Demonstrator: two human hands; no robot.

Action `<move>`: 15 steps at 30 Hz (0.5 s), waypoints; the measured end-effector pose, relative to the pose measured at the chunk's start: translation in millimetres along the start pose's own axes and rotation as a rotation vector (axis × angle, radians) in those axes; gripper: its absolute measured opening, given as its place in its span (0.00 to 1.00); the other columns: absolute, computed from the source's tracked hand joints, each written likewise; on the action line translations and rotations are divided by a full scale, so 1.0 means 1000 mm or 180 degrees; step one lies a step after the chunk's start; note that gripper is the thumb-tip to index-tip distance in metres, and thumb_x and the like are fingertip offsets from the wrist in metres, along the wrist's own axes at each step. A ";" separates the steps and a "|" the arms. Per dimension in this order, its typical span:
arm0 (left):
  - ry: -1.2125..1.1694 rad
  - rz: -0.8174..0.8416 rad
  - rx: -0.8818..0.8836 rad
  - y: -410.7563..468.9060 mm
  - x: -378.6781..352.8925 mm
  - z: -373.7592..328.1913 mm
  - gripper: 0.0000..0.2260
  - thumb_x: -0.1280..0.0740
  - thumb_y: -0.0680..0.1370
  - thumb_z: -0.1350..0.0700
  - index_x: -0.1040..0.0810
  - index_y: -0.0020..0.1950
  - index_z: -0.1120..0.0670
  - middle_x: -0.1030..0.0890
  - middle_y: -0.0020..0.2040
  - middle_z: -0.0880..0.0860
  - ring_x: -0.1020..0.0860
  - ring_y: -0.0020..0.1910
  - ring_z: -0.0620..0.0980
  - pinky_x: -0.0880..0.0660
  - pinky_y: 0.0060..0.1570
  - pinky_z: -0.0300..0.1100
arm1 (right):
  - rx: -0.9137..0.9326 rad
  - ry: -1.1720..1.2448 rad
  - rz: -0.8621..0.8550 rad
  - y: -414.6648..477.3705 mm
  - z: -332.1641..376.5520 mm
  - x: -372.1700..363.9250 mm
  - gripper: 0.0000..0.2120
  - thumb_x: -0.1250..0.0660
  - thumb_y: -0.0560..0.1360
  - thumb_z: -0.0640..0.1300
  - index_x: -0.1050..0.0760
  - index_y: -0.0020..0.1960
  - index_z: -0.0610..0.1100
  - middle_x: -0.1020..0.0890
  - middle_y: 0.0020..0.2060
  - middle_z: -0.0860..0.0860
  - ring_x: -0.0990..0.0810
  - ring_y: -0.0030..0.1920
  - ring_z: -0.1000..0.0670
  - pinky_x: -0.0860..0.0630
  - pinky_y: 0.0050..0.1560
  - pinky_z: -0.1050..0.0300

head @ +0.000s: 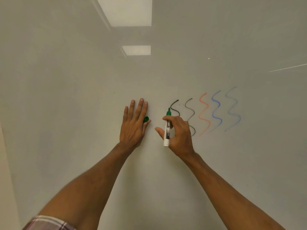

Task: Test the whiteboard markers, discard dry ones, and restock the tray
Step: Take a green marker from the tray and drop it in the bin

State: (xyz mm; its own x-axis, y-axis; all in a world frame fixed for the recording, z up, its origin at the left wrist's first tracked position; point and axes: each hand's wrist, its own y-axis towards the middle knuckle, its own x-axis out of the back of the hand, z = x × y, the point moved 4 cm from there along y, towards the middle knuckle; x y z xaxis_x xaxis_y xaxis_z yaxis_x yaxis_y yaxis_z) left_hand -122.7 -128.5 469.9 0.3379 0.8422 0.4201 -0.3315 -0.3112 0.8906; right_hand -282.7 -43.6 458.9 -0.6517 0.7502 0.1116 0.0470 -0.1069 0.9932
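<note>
A whiteboard [83,80] fills the view. My right hand [179,135] grips a white-barrelled green marker [167,128], uncapped, its green tip pointing up close to the board just left of a black squiggle [175,107]. My left hand [135,122] lies flat against the board with fingers straight, while its thumb pins the green cap [146,119] against the hand. No green line shows on the board.
Several wavy test lines run to the right of my right hand: black, grey [190,112], red [204,113], blue [216,110] and a fainter blue [232,108]. Ceiling lights reflect in the board's top [129,12]. A plaid sleeve [48,224] shows at the bottom left.
</note>
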 end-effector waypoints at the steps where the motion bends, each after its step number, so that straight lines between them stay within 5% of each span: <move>1: -0.0024 -0.0011 -0.0022 0.001 -0.002 0.002 0.27 0.52 0.83 0.45 0.53 0.80 0.53 0.54 0.80 0.52 0.55 0.78 0.56 0.56 0.76 0.54 | 0.0028 -0.0016 -0.0095 0.003 0.001 -0.001 0.15 0.33 0.75 0.53 0.23 0.54 0.43 0.20 0.42 0.51 0.24 0.41 0.53 0.29 0.44 0.54; 3: -0.0012 -0.0070 -0.0055 0.001 -0.005 0.004 0.27 0.51 0.83 0.45 0.52 0.80 0.53 0.53 0.80 0.52 0.55 0.78 0.56 0.55 0.76 0.54 | -0.0008 0.0048 -0.0217 0.007 0.002 -0.004 0.15 0.38 0.77 0.50 0.22 0.56 0.41 0.18 0.42 0.49 0.22 0.40 0.53 0.27 0.43 0.51; 7: 0.0089 -0.0254 -0.0140 0.000 -0.009 0.005 0.26 0.50 0.83 0.46 0.50 0.79 0.54 0.50 0.79 0.54 0.53 0.78 0.57 0.55 0.76 0.53 | -0.0261 -0.0043 -0.0461 0.015 0.002 -0.008 0.19 0.38 0.76 0.46 0.26 0.62 0.36 0.18 0.43 0.47 0.26 0.42 0.55 0.29 0.45 0.63; 15: 0.0179 -0.0355 -0.0195 -0.001 -0.011 0.006 0.26 0.50 0.83 0.46 0.48 0.79 0.55 0.48 0.79 0.55 0.51 0.78 0.57 0.52 0.76 0.54 | -0.0317 -0.0319 -0.0392 0.020 -0.014 -0.021 0.18 0.38 0.77 0.46 0.24 0.59 0.35 0.17 0.46 0.44 0.19 0.42 0.48 0.24 0.45 0.56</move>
State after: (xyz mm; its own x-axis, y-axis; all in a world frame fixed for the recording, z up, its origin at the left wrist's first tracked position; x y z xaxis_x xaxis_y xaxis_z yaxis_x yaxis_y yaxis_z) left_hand -120.8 -139.8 465.6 0.3264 0.8939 0.3072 -0.3483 -0.1884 0.9182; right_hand -278.5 -70.5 475.7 -0.5690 0.8223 -0.0027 -0.1068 -0.0707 0.9918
